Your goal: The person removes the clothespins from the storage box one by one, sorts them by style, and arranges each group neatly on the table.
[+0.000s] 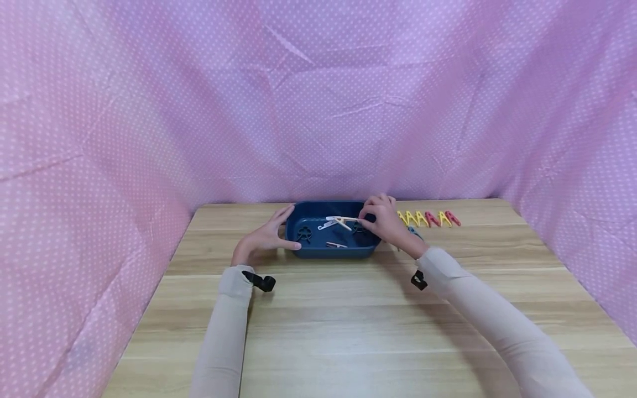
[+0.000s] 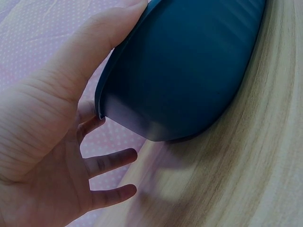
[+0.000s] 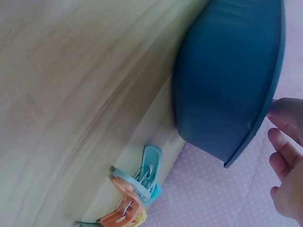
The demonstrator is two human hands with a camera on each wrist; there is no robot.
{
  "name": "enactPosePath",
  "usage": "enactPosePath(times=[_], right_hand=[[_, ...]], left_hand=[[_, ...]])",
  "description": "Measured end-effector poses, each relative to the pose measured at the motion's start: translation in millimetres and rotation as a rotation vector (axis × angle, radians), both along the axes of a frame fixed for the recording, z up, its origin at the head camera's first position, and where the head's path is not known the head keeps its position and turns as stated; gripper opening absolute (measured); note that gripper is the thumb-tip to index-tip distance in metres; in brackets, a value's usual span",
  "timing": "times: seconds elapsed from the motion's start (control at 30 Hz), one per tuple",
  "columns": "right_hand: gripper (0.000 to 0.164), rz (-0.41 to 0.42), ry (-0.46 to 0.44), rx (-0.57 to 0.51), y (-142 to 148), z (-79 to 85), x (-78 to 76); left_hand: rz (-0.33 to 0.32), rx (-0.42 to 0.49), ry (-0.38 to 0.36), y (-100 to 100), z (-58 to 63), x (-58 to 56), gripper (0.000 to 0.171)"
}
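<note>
A dark blue basin [image 1: 335, 253] stands at the back of the table. My left hand [image 1: 266, 236] holds its left end, the thumb at the near rim and the fingers spread toward the far corner. Over the basin's right part, my right hand [image 1: 385, 220] pinches one end of a pale cream clothespin [image 1: 342, 222]. Beneath or beside that lies a white clip [image 1: 325, 225]. Two dark green clips, one at left [image 1: 304, 234] and one partly behind the right fingers, lie inside the basin. A small reddish-and-white clip [image 1: 337, 245] lies near its front wall.
Right of the basin, several yellow [image 1: 409, 218] and red clips [image 1: 432, 219] stand in a row. A teal clip [image 3: 147, 175] and an orange clip [image 3: 124, 205] lie closer to the basin. Pink dotted cloth [image 1: 318, 110] hangs behind the wooden table [image 1: 328, 320].
</note>
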State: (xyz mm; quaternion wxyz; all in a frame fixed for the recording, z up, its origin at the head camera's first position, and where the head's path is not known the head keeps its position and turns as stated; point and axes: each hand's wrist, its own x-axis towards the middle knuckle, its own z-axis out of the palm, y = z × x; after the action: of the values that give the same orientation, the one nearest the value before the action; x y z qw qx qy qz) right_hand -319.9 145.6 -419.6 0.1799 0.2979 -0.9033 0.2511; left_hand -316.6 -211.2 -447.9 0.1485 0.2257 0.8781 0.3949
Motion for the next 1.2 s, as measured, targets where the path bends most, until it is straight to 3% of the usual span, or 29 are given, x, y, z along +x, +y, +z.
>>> enactPosePath(times=[0.37,0.7,0.93,1.2], right_hand=[[0.009,-0.03,0.027,-0.096,11.6,1.1,10.6],[0.013,-0.007,0.127,-0.148,32.1,3.3,8.1],[0.011,-0.042,0.097,-0.123,54.6,11.5,10.9],[0.014,-0.097,0.121,-0.08,92.7,11.8,14.7]], left_hand=[[0.007,-0.009,-0.01,1.0,-3.7,2.0,0.117],[0.01,0.009,-0.011,-0.4,0.6,2.6,0.116],[0.006,0.005,0.0,1.2,0.1,-0.1,0.116],[-0.004,0.004,-0.005,0.2,0.0,1.8,0.116]])
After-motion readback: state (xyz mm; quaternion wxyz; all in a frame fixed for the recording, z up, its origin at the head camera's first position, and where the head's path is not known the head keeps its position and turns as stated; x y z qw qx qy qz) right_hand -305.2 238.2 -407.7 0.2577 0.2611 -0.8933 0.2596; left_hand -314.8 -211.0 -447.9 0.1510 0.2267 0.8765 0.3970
